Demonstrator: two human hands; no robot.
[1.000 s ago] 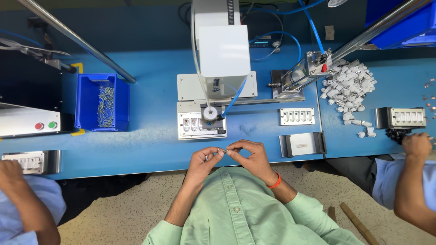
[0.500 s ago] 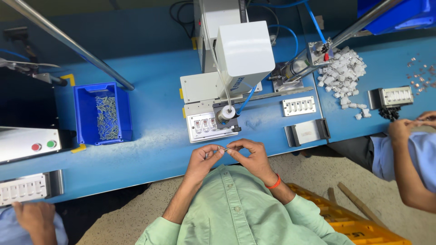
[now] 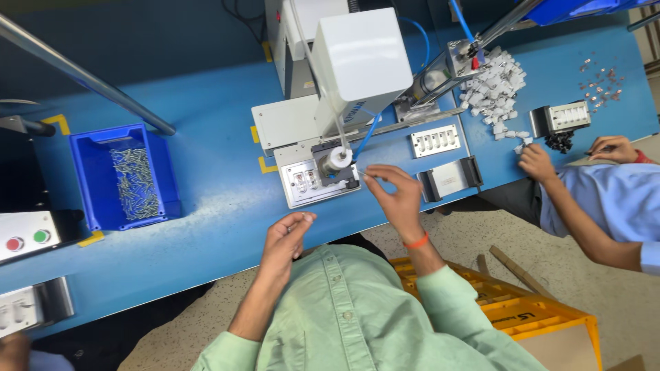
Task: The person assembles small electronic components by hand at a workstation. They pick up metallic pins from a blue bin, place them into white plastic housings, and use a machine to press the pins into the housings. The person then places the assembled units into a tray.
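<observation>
From the head camera, the right hand (image 3: 397,196) is raised over the blue bench (image 3: 213,124), thumb and forefinger pinched shut on a thin metal pin (image 3: 360,172) just beside the small fixture plate (image 3: 313,187) under the white press (image 3: 354,58); the left hand (image 3: 285,237) sits nearer the body, fingers curled around small pieces I cannot make out; the pin looks light, stiff and slippery, best gripped mid-shaft by the fingertips; a blue bin (image 3: 93,185) of similar pins stands well to the left.
</observation>
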